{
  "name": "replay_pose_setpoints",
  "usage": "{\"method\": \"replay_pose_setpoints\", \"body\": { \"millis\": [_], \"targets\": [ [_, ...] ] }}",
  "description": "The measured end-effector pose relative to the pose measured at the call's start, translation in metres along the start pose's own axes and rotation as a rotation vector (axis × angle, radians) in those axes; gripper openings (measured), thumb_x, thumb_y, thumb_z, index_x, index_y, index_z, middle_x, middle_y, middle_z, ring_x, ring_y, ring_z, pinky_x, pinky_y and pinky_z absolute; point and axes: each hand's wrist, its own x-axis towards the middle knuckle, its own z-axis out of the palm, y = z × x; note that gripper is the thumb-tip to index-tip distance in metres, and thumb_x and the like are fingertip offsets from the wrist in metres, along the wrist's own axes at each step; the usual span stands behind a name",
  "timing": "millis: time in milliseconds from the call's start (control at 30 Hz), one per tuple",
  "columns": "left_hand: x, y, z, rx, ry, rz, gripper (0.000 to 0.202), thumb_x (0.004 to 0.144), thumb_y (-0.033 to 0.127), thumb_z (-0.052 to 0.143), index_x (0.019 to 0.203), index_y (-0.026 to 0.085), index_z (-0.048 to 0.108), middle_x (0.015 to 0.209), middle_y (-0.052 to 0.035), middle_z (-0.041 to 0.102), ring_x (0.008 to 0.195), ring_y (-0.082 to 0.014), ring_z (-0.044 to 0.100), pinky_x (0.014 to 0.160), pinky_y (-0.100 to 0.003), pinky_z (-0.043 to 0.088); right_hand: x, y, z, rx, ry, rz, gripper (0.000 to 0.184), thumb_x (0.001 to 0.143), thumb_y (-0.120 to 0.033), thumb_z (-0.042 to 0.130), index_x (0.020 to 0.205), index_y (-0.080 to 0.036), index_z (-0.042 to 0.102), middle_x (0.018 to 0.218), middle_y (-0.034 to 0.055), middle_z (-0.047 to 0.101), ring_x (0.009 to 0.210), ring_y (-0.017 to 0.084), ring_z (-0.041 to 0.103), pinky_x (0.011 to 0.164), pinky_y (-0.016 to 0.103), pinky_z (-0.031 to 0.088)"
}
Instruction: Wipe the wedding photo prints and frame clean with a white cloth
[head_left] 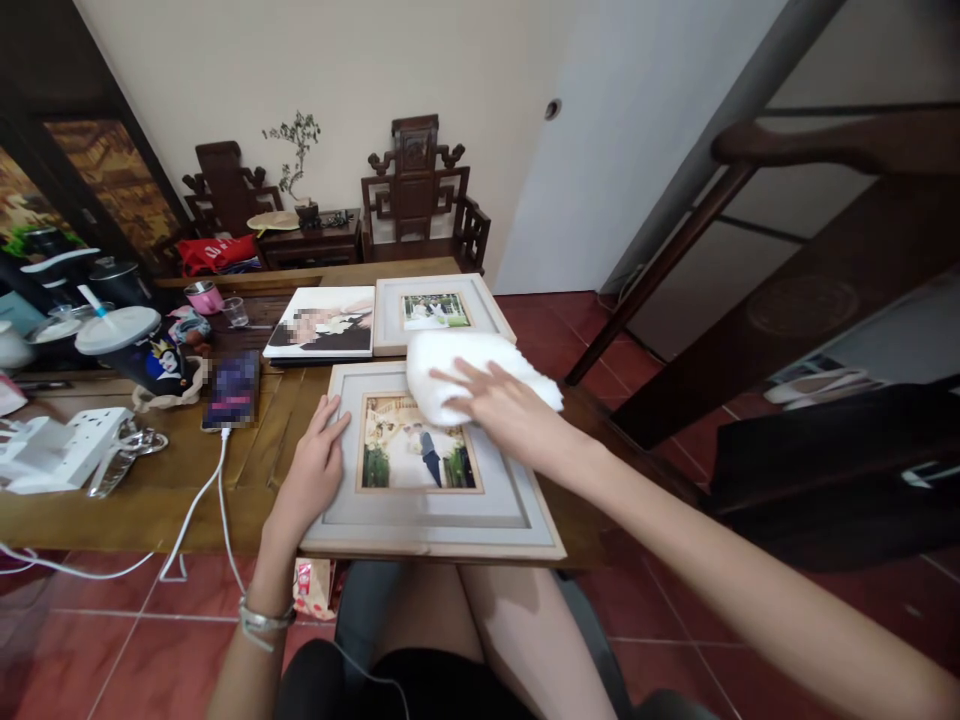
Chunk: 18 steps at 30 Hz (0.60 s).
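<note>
Nearest to me, the pale, square-cornered picture frame [420, 450] lies flat at the front of the wooden desk [262, 470], and my left hand [311, 465], with fingers slightly apart and holding nothing, rests on its left border, which should help to keep it steady. My right hand [495, 395] spreads its fingers over the soft, thick white cloth [450, 350] at the upper right part, where I think light, even pressure suits the recessed corner. Beyond lie a white-edged photo panel [349, 325] and a second picture frame [437, 310], then a carved dark chair [416, 155].
</note>
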Motion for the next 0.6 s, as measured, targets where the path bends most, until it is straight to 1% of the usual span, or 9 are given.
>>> {"method": "replay_pose_setpoints", "body": {
  "millis": [67, 100, 133, 200, 300, 433, 533, 600],
  "targets": [
    [0.0, 0.0, 0.0, 0.006, 0.001, 0.002, 0.044, 0.092, 0.017, 0.034, 0.126, 0.007, 0.06, 0.149, -0.0169, 0.043, 0.145, -0.0241, 0.028, 0.119, -0.046, 0.024, 0.021, 0.007, 0.009, -0.073, 0.025, 0.05, 0.06, 0.074, 0.016, 0.041, 0.118, -0.015, 0.068, 0.154, 0.012, 0.037, 0.142, 0.039, 0.028, 0.109, 0.059, 0.033],
    [0.0, 0.0, 0.0, 0.007, 0.004, 0.002, 0.044, 0.092, 0.017, 0.034, 0.126, 0.007, 0.06, 0.149, -0.0173, 0.043, 0.145, -0.0243, 0.029, 0.119, -0.047, 0.025, 0.027, 0.007, 0.013, -0.092, 0.015, 0.065, 0.059, 0.075, 0.015, 0.042, 0.12, -0.014, 0.068, 0.153, 0.0129, 0.037, 0.142, 0.04, 0.028, 0.11, 0.059, 0.032],
    [0.0, 0.0, 0.0, 0.007, 0.006, 0.003, 0.044, 0.093, 0.017, 0.034, 0.125, 0.007, 0.061, 0.149, -0.0175, 0.043, 0.145, -0.0245, 0.029, 0.119, -0.047, 0.025, 0.031, 0.005, 0.016, -0.102, -0.008, 0.073, 0.057, 0.077, 0.013, 0.043, 0.12, -0.014, 0.068, 0.153, 0.014, 0.038, 0.141, 0.041, 0.029, 0.109, 0.06, 0.031],
    [0.0, 0.0, 0.0, 0.004, 0.01, 0.004, 0.043, 0.093, 0.017, 0.034, 0.125, 0.007, 0.061, 0.149, -0.0177, 0.044, 0.145, -0.0246, 0.029, 0.119, -0.047, 0.025, 0.028, -0.004, 0.018, -0.102, -0.07, 0.077, 0.051, 0.08, 0.009, 0.045, 0.118, -0.014, 0.069, 0.152, 0.0159, 0.039, 0.139, 0.043, 0.032, 0.108, 0.061, 0.032],
    [0.0, 0.0, 0.001, 0.001, 0.016, 0.007, 0.043, 0.093, 0.018, 0.034, 0.125, 0.007, 0.061, 0.149, -0.0178, 0.044, 0.144, -0.0248, 0.03, 0.119, -0.048, 0.026, 0.007, -0.028, 0.009, -0.077, -0.154, 0.051, 0.046, 0.082, 0.005, 0.047, 0.119, -0.012, 0.068, 0.152, 0.0182, 0.038, 0.138, 0.045, 0.033, 0.106, 0.062, 0.033],
    [-0.001, -0.001, 0.002, -0.009, 0.022, 0.014, 0.043, 0.094, 0.018, 0.034, 0.126, 0.007, 0.06, 0.149, -0.0175, 0.043, 0.145, -0.0252, 0.029, 0.119, -0.048, 0.026, -0.036, -0.062, -0.013, 0.059, -0.289, -0.011, 0.044, 0.08, 0.001, 0.052, 0.119, -0.012, 0.068, 0.149, 0.0199, 0.041, 0.135, 0.046, 0.038, 0.105, 0.062, 0.038],
    [-0.002, -0.002, 0.003, -0.028, 0.03, 0.019, 0.042, 0.093, 0.016, 0.035, 0.126, 0.011, 0.06, 0.15, -0.0153, 0.043, 0.145, -0.0242, 0.028, 0.119, -0.048, 0.026, -0.064, -0.082, -0.017, 0.194, -0.3, -0.095, 0.044, 0.076, -0.004, 0.06, 0.117, -0.017, 0.069, 0.149, 0.0185, 0.043, 0.131, 0.046, 0.043, 0.1, 0.062, 0.044],
    [-0.002, -0.003, 0.004, -0.028, 0.031, 0.026, 0.042, 0.093, 0.015, 0.035, 0.127, 0.013, 0.06, 0.151, -0.0144, 0.042, 0.145, -0.0238, 0.028, 0.119, -0.048, 0.026, -0.073, -0.091, -0.013, 0.25, -0.282, -0.146, 0.049, 0.072, -0.004, 0.063, 0.118, -0.019, 0.068, 0.151, 0.0174, 0.039, 0.133, 0.048, 0.04, 0.1, 0.064, 0.043]
  ]
}}
